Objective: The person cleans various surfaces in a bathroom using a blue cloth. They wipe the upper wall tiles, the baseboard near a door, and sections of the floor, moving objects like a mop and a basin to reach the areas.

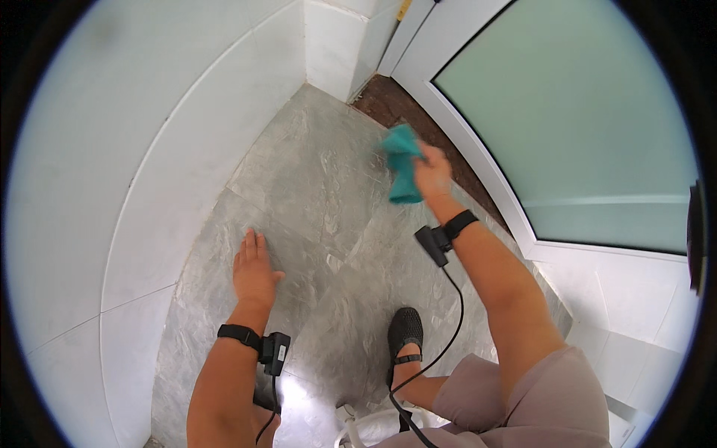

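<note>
A teal cloth point(404, 168) is bunched in my right hand point(434, 171), beside the brown threshold strip point(414, 109) below the door. Hand and cloth are blurred. Part of the cloth hangs over the grey marbled floor tiles point(330, 190); whether it touches them I cannot tell. My left hand point(255, 269) is held flat and empty above or on the tiles, fingers pointing away from me and the thumb apart. Black straps with small devices sit on both wrists, the right one point(437, 241) and the left one point(274, 353), each with a cable.
A white-framed door point(560, 129) with frosted green glass stands at the right. White tiled wall point(213, 151) curves along the left. My foot in a black perforated shoe point(405, 330) rests on the floor. A white hose or pipe point(350, 423) lies at the bottom, near a bright reflection.
</note>
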### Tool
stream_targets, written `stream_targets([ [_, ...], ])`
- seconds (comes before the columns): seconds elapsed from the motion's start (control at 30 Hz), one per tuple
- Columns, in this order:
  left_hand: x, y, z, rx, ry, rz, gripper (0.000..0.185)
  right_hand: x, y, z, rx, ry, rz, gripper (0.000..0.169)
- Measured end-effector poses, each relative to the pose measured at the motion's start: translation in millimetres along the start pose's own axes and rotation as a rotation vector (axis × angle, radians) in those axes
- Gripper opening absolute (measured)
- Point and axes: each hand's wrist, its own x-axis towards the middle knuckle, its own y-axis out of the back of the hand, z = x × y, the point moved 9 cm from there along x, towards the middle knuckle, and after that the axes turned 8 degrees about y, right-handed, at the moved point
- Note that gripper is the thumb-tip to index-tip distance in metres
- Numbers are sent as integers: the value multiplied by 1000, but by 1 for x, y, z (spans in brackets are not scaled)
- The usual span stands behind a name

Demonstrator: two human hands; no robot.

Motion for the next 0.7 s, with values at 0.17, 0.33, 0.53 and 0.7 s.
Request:
stream_targets([
  [0.17, 16, -6, -3, 103, 65, -67, 86, 31, 32, 75, -230, -428, 47, 30],
  [0.33, 22, -14, 4, 173, -16, -92, 87, 48, -22, 117, -257, -338, -135, 23],
  [0.53, 33, -17, 7, 196, -48, -98, 89, 100, -79, 30, -392, -172, -182, 39],
  [0.7, 36, -21, 6, 220, -79, -64, 89, 119, -129, 23, -341, -123, -427, 42],
])
